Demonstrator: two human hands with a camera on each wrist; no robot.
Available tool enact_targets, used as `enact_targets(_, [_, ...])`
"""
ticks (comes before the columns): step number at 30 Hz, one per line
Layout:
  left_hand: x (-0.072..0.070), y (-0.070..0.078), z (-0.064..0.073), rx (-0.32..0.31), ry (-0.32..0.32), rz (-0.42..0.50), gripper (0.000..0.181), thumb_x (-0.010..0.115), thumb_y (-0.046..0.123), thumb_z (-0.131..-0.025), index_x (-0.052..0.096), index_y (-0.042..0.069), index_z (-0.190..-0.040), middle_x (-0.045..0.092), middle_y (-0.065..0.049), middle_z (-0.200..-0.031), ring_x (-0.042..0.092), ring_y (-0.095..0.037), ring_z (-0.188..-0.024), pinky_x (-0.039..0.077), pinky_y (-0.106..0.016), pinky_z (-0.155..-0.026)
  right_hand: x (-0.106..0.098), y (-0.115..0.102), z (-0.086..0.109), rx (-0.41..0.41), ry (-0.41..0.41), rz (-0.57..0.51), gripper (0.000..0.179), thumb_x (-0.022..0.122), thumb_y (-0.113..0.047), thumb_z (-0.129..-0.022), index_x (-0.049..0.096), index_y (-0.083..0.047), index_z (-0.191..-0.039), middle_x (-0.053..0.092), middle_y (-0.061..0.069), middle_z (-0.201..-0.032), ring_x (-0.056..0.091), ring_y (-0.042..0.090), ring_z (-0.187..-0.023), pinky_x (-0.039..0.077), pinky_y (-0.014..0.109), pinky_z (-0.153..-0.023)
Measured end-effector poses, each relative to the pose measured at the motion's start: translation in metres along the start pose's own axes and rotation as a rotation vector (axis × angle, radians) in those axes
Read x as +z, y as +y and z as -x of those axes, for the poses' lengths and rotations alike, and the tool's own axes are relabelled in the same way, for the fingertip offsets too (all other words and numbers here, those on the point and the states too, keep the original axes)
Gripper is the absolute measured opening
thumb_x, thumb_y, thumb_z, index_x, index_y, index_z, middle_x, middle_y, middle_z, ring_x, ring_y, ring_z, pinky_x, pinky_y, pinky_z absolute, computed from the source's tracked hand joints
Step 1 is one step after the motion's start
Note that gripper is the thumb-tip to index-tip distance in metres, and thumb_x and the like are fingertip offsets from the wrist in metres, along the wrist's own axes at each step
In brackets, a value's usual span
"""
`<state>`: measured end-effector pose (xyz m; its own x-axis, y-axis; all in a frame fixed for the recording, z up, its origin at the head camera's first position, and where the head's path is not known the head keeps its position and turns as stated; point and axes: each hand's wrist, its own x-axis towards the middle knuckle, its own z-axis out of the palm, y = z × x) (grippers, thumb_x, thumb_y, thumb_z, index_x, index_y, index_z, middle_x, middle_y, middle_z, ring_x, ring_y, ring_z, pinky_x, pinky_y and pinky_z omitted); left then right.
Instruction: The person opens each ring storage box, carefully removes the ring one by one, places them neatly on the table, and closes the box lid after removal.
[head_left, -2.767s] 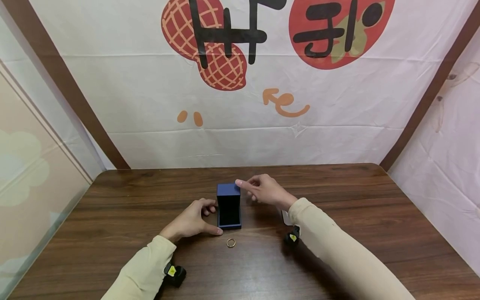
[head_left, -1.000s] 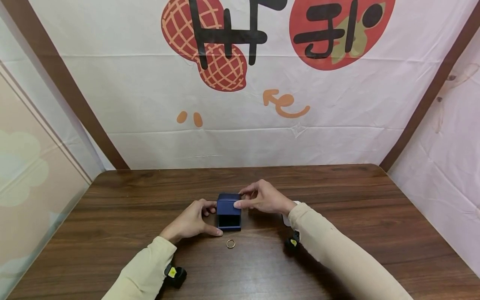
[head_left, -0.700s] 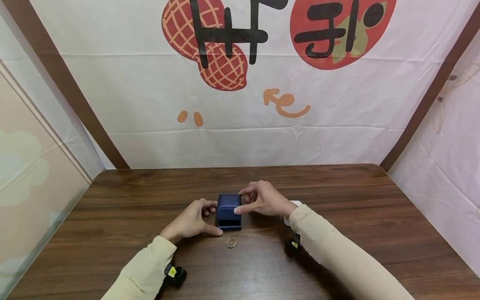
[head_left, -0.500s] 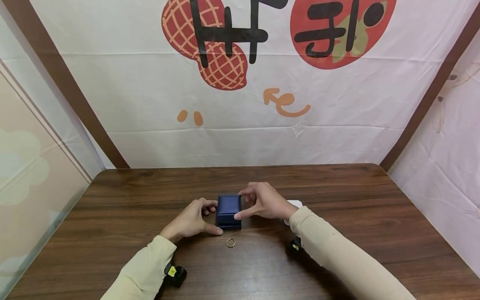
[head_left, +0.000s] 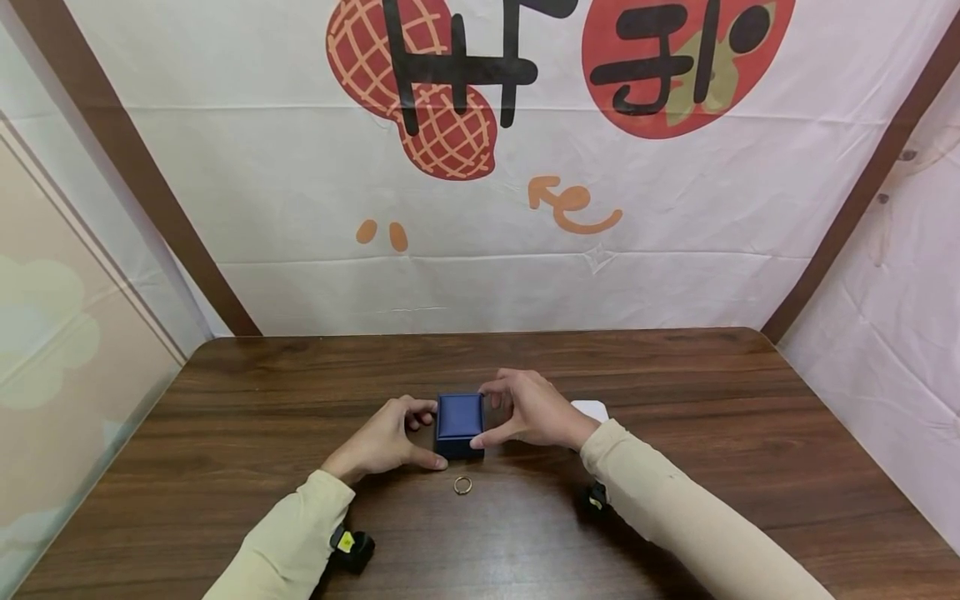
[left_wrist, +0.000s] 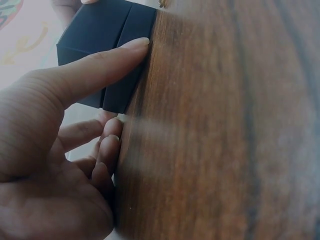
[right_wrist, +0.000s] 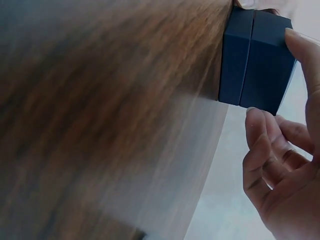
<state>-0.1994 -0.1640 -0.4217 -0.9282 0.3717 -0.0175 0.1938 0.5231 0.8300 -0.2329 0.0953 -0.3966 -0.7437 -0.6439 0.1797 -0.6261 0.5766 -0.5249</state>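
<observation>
A small dark blue ring box (head_left: 461, 417) stands closed on the wooden table, its lid down on the base. My left hand (head_left: 386, 437) holds its left side, thumb near the front corner and fingers toward the back. On the other side, my right hand (head_left: 534, 410) spans the lid with the thumb at the front edge and a fingertip at the back corner. A thin seam between lid and base shows on the box (right_wrist: 270, 55) in the right wrist view. In front of the box lies a gold ring (head_left: 462, 485), flat on the table.
A white object (head_left: 591, 409) lies behind the right wrist, partly hidden by the arm. Black wrist cameras (head_left: 352, 552) hang under both sleeves. Behind the table's (head_left: 300, 367) far edge hangs a printed white cloth (head_left: 480, 283).
My right hand has swung the box lid forward and down, from standing upright to lying on the base. The left hand and the ring have stayed in place.
</observation>
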Motion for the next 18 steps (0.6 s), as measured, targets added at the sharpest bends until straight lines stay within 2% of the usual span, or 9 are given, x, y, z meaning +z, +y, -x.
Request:
enact_targets(8, [0.0015, -0.0025, -0.0011, -0.016, 0.004, -0.002, 0.077, 0.097, 0.013, -0.065, 0.06, -0.009, -0.13, 0.058, -0.01, -0.108, 0.05, -0.025, -0.098, 0.042, -0.041, -0.089, 0.0027, -0.002, 0.0009, -0.054, 0.023, 0.08, 0.062, 0.09, -0.046, -0.071, 0.071, -0.008, -0.117, 0.062, -0.002, -0.089, 0.059, 0.013, -0.075, 0.048, 0.027, -0.066])
enact_targets(18, [0.0011, -0.0017, -0.0018, -0.001, -0.007, -0.017, 0.076, 0.097, 0.013, -0.064, 0.06, -0.007, -0.127, 0.058, -0.01, -0.107, 0.05, -0.025, -0.096, 0.042, -0.041, -0.088, 0.0048, -0.0017, -0.0003, -0.018, 0.015, 0.075, 0.065, 0.091, -0.045, -0.07, 0.069, -0.007, -0.118, 0.063, -0.001, -0.092, 0.06, 0.015, -0.079, 0.048, 0.028, -0.069])
